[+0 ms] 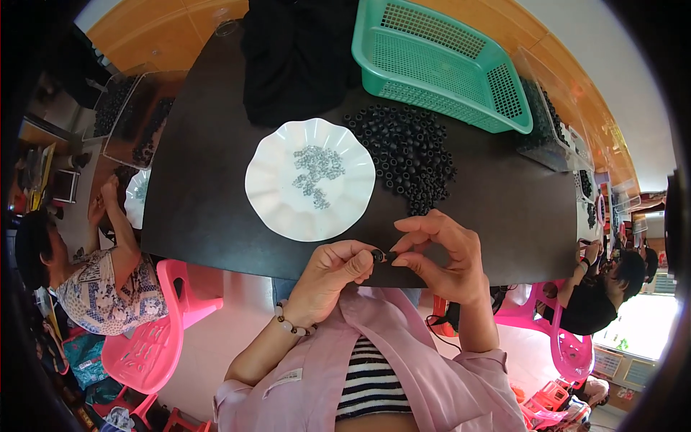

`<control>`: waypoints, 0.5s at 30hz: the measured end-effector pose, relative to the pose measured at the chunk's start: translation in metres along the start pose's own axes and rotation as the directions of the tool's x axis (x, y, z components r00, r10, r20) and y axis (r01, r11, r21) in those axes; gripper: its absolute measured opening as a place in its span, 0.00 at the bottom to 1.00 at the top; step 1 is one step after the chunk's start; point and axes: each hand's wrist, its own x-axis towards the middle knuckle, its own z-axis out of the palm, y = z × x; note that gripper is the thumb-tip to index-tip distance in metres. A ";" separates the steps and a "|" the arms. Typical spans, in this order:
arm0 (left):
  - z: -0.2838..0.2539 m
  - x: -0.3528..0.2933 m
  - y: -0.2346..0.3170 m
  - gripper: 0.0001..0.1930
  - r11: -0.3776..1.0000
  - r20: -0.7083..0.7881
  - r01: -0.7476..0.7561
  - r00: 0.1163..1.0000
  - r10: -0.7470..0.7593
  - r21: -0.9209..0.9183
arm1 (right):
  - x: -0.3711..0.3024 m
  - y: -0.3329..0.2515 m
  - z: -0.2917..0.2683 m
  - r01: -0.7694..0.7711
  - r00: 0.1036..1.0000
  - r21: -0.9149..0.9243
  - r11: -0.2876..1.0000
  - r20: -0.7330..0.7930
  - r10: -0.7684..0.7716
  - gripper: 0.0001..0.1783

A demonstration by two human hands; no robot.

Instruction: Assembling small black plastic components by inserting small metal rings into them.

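— Where's the piece?
— Over the near edge of the desk [194,201]. Small black piece [377,255], pinched by thumb and forefinger of the left hand [332,268].
— And the right hand [450,259]?
— Just right of it, thumb and forefinger curved toward each other. Dark speck [390,255] near their tips; from where I stand, cannot tell whether they grip it.
— How does the piece lie?
— Left of the right fingers, close by. Left hand nearer, being on it. Long axis too small to read.
— Beyond?
— White plate [270,187] of clear bits [317,164], farther left; heaped black rings [410,155], right of the plate.
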 end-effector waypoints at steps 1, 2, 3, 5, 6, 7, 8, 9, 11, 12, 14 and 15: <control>-0.001 0.000 -0.001 0.13 1.000 0.000 -0.009 1.000 0.009 0.014 | 0.001 0.000 -0.001 0.049 0.998 -0.037 0.998 0.028 -0.048 0.22; -0.002 0.000 -0.001 0.13 0.999 0.000 -0.017 1.000 0.017 0.029 | 0.002 -0.001 -0.002 0.049 0.998 -0.038 0.998 0.029 -0.048 0.22; -0.002 0.000 -0.001 0.13 0.999 0.000 -0.017 1.000 0.017 0.028 | 0.003 -0.002 -0.002 0.051 0.998 -0.042 0.998 0.036 -0.049 0.23; -0.002 0.000 -0.001 0.13 0.998 0.013 -0.043 0.999 0.042 0.049 | 0.004 -0.004 -0.002 0.054 0.998 -0.046 0.998 0.045 -0.051 0.23; -0.002 0.000 -0.001 0.13 0.998 0.012 -0.043 0.999 0.042 0.048 | 0.004 -0.005 -0.003 0.049 0.997 -0.065 0.997 0.064 -0.045 0.23; -0.002 0.000 -0.001 0.13 0.997 0.012 -0.044 0.999 0.044 0.061 | 0.005 -0.005 -0.003 0.046 0.996 -0.084 0.995 0.081 -0.039 0.24; -0.001 0.000 0.000 0.13 0.996 0.011 -0.045 0.999 0.045 0.073 | 0.005 -0.006 -0.003 0.045 0.996 -0.084 0.995 0.081 -0.039 0.24; -0.001 -0.001 0.000 0.13 0.996 0.011 -0.045 0.999 0.044 0.074 | 0.006 -0.006 -0.004 0.063 0.995 -0.093 0.994 0.089 -0.055 0.24; -0.001 -0.001 0.000 0.13 0.995 -0.004 -0.039 0.999 0.040 0.087 | 0.006 -0.005 -0.004 0.081 0.993 -0.102 0.992 0.098 -0.071 0.24; 0.000 -0.001 0.000 0.13 0.995 -0.004 -0.039 0.999 0.039 0.087 | 0.006 -0.005 -0.004 0.077 0.992 -0.104 0.992 0.107 -0.066 0.24; 0.003 -0.001 0.001 0.15 0.993 -0.016 -0.055 0.998 0.057 0.105 | 0.005 -0.005 -0.004 0.071 0.992 -0.107 0.992 0.116 -0.059 0.24; 0.003 -0.001 0.001 0.15 0.993 -0.016 -0.054 0.998 0.056 0.105 | 0.005 -0.004 -0.003 0.063 0.992 -0.096 0.993 0.116 -0.052 0.24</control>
